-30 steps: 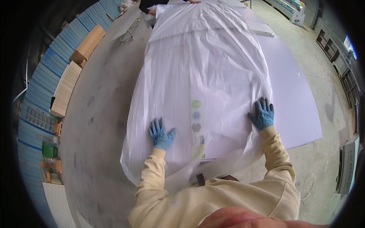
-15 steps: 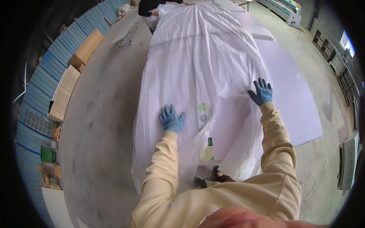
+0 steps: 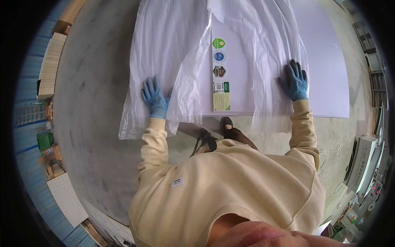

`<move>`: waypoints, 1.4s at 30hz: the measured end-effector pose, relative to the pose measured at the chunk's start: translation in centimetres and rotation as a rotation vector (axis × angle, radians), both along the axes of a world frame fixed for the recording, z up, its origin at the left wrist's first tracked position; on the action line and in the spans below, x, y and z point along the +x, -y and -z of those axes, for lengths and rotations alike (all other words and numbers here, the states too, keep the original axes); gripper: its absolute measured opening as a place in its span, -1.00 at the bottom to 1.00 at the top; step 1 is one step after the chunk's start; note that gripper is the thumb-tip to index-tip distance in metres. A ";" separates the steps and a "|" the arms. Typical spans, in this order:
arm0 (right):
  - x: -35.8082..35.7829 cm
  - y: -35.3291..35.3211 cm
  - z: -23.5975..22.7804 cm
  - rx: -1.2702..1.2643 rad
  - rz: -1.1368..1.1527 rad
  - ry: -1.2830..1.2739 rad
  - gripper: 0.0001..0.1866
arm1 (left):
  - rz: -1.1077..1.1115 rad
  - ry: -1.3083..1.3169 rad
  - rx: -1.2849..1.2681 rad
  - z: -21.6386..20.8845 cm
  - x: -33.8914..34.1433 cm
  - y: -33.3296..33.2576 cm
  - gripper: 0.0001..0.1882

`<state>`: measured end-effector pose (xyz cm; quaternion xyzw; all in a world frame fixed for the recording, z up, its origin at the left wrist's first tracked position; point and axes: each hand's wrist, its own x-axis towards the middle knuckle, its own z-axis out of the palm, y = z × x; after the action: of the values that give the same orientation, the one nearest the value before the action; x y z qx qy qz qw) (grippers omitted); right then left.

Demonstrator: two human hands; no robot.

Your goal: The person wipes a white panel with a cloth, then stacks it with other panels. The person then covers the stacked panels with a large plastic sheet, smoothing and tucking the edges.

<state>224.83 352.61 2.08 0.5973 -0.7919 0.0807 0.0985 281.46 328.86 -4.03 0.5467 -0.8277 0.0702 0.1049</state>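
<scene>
A thin, see-through white plastic sheet (image 3: 164,37) lies over a large pale board (image 3: 236,90). It is parted in the middle, so the board's near end and its strip of green and blue labels (image 3: 221,76) show. My left hand (image 3: 155,98), in a blue work glove, rests fingers spread on the sheet's left part, near its loose hem. My right hand (image 3: 295,81), gloved in blue with dark fingertips, lies flat on the sheet's right part close to its edge. Neither hand grips anything.
More pale board surface (image 3: 327,70) extends to the right of the sheet. My feet (image 3: 226,122) stand at the board's near edge. Along the left wall are stacked panels (image 3: 51,61) and a green bin (image 3: 44,141). A long grey-white box (image 3: 361,160) stands at the right.
The view has tilted down toward me. My left hand has moved outward to the left and my right slightly outward. The gap in the sheet is wider, uncovering more labels.
</scene>
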 end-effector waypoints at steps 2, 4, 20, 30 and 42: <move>1.2 0.2 -0.9 0.021 0.079 0.047 -0.21 | 0.102 0.039 -0.058 -1.0 -0.8 -0.9 0.05; 3.3 0.5 -1.8 -0.117 -0.099 0.036 -0.16 | 0.207 0.009 -0.054 -2.8 -1.6 -2.2 0.04; 11.7 -0.8 0.3 -0.052 -0.322 0.150 -0.17 | 0.734 -0.085 0.181 -7.0 -9.3 -13.1 0.04; 13.7 -0.6 0.5 -0.097 -0.275 0.136 -0.15 | 0.743 -0.070 0.188 -5.3 -10.7 -14.8 0.13; 12.6 -1.2 -1.8 -0.079 -0.368 0.120 -0.14 | 0.805 -0.127 0.221 -6.5 -10.7 -15.8 0.02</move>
<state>237.44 353.86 3.92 0.7216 -0.6701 0.1638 0.0582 270.73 344.63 2.43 0.1908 -0.9697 -0.0994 0.1156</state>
